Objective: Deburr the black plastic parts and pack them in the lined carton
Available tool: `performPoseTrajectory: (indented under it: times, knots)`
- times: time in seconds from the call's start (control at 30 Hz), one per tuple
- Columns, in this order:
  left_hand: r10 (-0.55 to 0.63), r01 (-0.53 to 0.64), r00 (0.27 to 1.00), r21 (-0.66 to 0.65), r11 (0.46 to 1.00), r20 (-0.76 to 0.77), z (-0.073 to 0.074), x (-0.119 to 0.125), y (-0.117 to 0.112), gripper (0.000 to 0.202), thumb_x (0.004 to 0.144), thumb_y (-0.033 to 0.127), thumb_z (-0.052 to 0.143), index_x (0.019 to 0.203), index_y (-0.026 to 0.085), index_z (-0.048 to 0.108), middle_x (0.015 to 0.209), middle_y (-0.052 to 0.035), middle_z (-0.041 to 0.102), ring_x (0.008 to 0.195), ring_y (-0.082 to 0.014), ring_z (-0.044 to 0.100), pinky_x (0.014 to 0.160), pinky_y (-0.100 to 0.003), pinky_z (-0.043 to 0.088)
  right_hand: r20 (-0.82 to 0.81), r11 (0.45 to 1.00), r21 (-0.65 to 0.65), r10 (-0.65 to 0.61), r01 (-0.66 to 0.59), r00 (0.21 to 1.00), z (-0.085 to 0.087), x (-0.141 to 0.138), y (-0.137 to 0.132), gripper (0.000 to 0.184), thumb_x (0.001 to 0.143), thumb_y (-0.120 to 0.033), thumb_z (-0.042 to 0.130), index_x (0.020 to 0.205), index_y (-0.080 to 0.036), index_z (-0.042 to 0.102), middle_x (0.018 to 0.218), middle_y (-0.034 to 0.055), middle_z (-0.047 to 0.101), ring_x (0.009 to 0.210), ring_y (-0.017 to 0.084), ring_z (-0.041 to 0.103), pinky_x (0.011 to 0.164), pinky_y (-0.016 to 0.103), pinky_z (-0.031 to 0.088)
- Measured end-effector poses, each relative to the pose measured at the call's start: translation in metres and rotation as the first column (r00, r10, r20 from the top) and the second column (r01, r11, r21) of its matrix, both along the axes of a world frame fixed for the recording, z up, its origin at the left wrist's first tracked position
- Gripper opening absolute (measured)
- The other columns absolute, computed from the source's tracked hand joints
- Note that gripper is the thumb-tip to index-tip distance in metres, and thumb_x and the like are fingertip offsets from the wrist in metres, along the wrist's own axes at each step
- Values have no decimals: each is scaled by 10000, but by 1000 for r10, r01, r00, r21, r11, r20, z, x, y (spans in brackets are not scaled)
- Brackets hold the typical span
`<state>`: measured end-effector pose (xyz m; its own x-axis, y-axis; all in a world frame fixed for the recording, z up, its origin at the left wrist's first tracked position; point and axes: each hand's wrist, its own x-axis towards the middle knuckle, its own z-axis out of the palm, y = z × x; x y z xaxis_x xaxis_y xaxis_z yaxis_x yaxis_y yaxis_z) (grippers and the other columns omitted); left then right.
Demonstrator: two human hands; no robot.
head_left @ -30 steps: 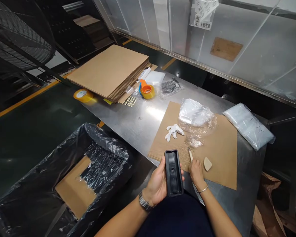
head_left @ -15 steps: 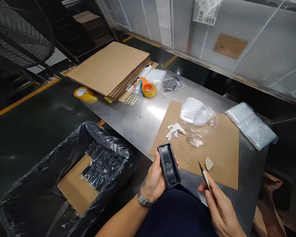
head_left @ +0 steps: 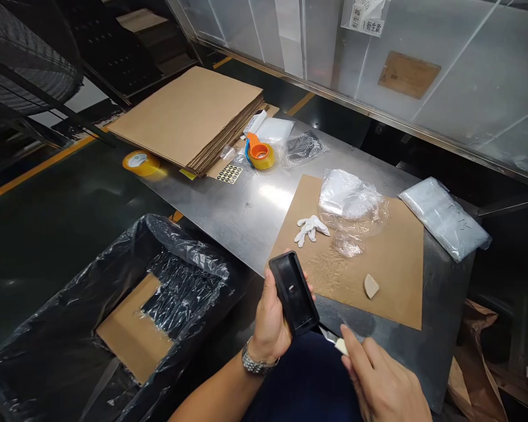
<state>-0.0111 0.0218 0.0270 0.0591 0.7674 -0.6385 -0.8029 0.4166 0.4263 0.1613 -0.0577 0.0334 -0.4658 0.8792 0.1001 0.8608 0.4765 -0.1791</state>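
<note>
Honestly, the left hand (head_left: 270,322) is wrapped around the black tray (head_left: 298,305), while the right hand (head_left: 381,375) pinches a knife (head_left: 341,347), blade by the tray's near end; one skid off that rim could nick the left hand. Cardboard sheet (head_left: 398,246) lies beyond.

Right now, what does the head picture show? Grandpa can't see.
The left hand holds a hollow black part; the right hand holds a small knife beside it. Beyond, a white glove lies on cardboard on a table.
</note>
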Motion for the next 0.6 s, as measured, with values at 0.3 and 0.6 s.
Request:
performPoseTrajectory:
  times: [0.3, 0.6]
  knots:
    - [17, -17, 1000, 29, 999, -9, 0, -1, -5, 529, 819, 505, 415, 1289, 266, 381, 818, -35, 590, 669, -156, 592, 632, -305, 516, 148, 998, 67, -16, 6, 989, 6, -10, 2, 336, 926, -272, 318, 1132, -130, 543, 560, -11, 500, 430, 100, 514, 395, 238, 329]
    - [18, -18, 1000, 7, 1000, -21, 1, -2, -6, 536, 816, 514, 415, 1296, 279, 372, 812, -35, 609, 666, -153, 599, 641, -302, 514, 142, 999, 43, 13, -19, 990, 5, -10, 3, 342, 928, -286, 313, 1140, -144, 540, 562, -15, 505, 434, 96, 520, 394, 238, 329]
